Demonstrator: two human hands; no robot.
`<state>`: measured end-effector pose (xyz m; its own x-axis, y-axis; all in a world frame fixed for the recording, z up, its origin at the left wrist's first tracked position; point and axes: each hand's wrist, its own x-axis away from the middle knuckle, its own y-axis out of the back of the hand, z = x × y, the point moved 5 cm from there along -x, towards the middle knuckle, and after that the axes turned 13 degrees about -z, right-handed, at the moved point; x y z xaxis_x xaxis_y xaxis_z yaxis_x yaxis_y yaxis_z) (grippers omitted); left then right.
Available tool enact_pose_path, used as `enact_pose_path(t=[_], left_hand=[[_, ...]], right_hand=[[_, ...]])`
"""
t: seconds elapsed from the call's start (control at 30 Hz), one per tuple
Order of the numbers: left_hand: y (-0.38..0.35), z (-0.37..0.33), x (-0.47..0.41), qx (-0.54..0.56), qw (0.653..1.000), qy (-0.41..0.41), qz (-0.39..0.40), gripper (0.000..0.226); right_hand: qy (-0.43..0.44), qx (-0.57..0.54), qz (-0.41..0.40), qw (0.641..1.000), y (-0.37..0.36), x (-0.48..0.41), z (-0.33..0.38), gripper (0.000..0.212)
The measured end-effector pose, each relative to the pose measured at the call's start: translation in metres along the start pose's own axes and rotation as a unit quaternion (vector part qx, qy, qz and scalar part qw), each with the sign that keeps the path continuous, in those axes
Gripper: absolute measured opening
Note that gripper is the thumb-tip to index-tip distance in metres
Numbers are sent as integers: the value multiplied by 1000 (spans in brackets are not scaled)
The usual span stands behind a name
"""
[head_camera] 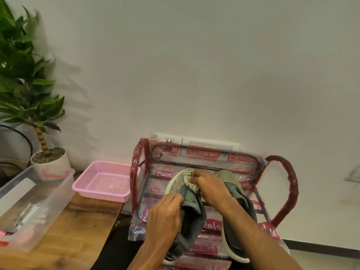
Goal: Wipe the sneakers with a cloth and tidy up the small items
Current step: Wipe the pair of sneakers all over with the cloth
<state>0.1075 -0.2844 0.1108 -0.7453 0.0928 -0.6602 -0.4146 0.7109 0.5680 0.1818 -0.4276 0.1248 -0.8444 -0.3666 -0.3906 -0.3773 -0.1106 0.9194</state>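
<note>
Two grey-green sneakers lie on a rack wrapped in clear plastic with red print (pixel 243 158). The left sneaker (pixel 191 221) is tipped on its side, its pale sole facing left and away. My left hand (pixel 165 217) grips it at the collar. My right hand (pixel 209 187) presses a bunched beige cloth with a dark stitched edge (pixel 190 181) against that sneaker's toe end. The right sneaker (pixel 236 215) rests flat beside it, partly hidden under my right forearm.
A pink perforated basket (pixel 105 180) sits on the wooden table (pixel 78 227) to the left of the rack. A clear plastic box (pixel 29 203) with small items stands at the table's left. A potted plant (pixel 48 156) is behind it, against the white wall.
</note>
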Motion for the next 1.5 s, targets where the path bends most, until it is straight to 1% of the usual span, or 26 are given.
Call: enact_pose_path(t=[0.07,0.1,0.17,0.23,0.27,0.33,0.4,0.43,0.53,0.63,0.7,0.73,0.77,0.8,0.87,0.9,0.93,0.97,1.03,1.07,1.13,1.2,1.27,1.37,1.4,1.5], left_hand=[[4,3,-3,-8,999,27,25,33],[7,3,-4,-27,998,36,38,33],[11,4,-8,-62,993,62,74,24],[9,9,-10,-77,991,69,82,22],[8,12,-12,-79,991,72,87,25],[1,16,-16,-71,988,74,114,41],[-6,17,-20,-88,982,62,156,58],[-9,17,-22,-104,977,56,175,63],[-16,20,-30,-133,968,45,206,68],[-24,22,-30,-143,962,35,231,69],[-29,22,-26,-158,956,38,243,70],[-32,22,-23,-166,954,40,246,70],[-34,22,-21,-174,953,41,247,73],[-36,23,-20,-180,951,43,246,76],[-40,25,-20,-185,951,40,246,81],[-42,26,-20,-185,951,37,244,82],[-44,26,-20,-185,951,36,244,82],[-45,26,-19,-183,952,38,243,80],[-45,26,-17,-182,954,41,237,70],[-45,26,-16,-180,955,42,233,68],[-44,27,-16,-177,956,42,229,74],[-43,28,-17,-183,954,39,233,81],[-43,28,-17,-192,951,40,240,83],[-43,28,-14,-197,950,56,234,77],[-43,29,-14,-193,952,58,230,77],[-38,31,-20,-197,955,43,216,81]], right_hand=[[-59,17,-35,997,-1,-2,-10,38],[-103,9,-63,993,0,-1,-17,40],[-174,-25,-109,978,0,0,-28,46],[-202,-56,-128,969,-2,-1,-30,46],[-205,-70,-129,968,-2,-3,-29,44],[-203,-89,-122,967,-2,-6,-23,44],[-194,-93,-115,970,-2,-10,-19,48],[-185,-94,-110,972,-2,-12,-17,51],[-124,-76,-89,985,-6,-20,-8,53],[-33,-74,-92,992,-7,-31,8,47],[63,-80,-60,993,-15,-35,24,41],[107,-65,-39,991,-21,-36,29,41],[129,-42,-28,990,-27,-38,28,41],[123,-21,-31,992,-31,-41,22,41],[66,11,-35,997,-33,-50,10,38],[53,27,-33,998,-33,-55,8,37],[60,20,-36,997,-32,-59,12,36],[85,-13,-39,996,-33,-61,20,35],[151,-69,-17,986,-41,-57,37,32],[168,-85,-8,982,-45,-54,38,32],[139,-97,-16,985,-44,-55,23,35],[95,-75,-29,992,-39,-61,11,39],[114,-64,-26,991,-33,-66,22,38],[184,-93,23,978,-41,-58,43,43],[176,-94,31,979,-43,-58,37,43],[97,-44,28,994,-43,-69,8,38]])
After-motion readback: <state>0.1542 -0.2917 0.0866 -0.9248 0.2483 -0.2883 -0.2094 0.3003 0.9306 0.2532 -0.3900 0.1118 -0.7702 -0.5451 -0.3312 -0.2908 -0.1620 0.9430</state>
